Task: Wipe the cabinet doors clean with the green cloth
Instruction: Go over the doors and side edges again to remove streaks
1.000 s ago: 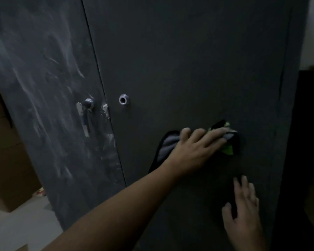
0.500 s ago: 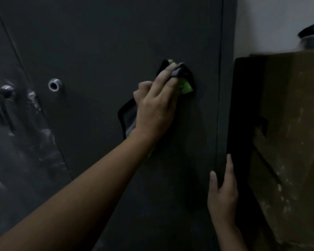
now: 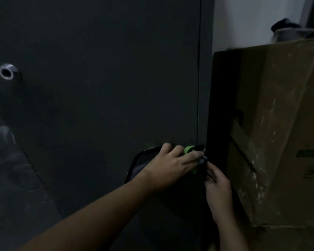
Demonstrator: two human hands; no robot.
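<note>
The green cloth [image 3: 188, 149] lies flat on the right cabinet door [image 3: 107, 87], low by its right edge, long axis 9 to 3 o'clock, under my left hand [image 3: 172, 165], fingers straight and pressing. My right hand [image 3: 218, 187] meets its dark end at 4 o'clock; pinching or only touching, I cannot tell. A cardboard box [image 3: 272, 124] stands at 3 o'clock, contents hidden.

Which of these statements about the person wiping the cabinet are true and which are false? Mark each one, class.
1. The left hand presses the green cloth against the cabinet door. True.
2. The cloth lies right beside the round lock. False: the lock is far up-left, and the cloth sits low by the door's right edge.
3. A cardboard box stands right of the cabinet. True.
4. The right hand holds the lock. False: it is at the cabinet's right edge, beside the cloth.
</note>
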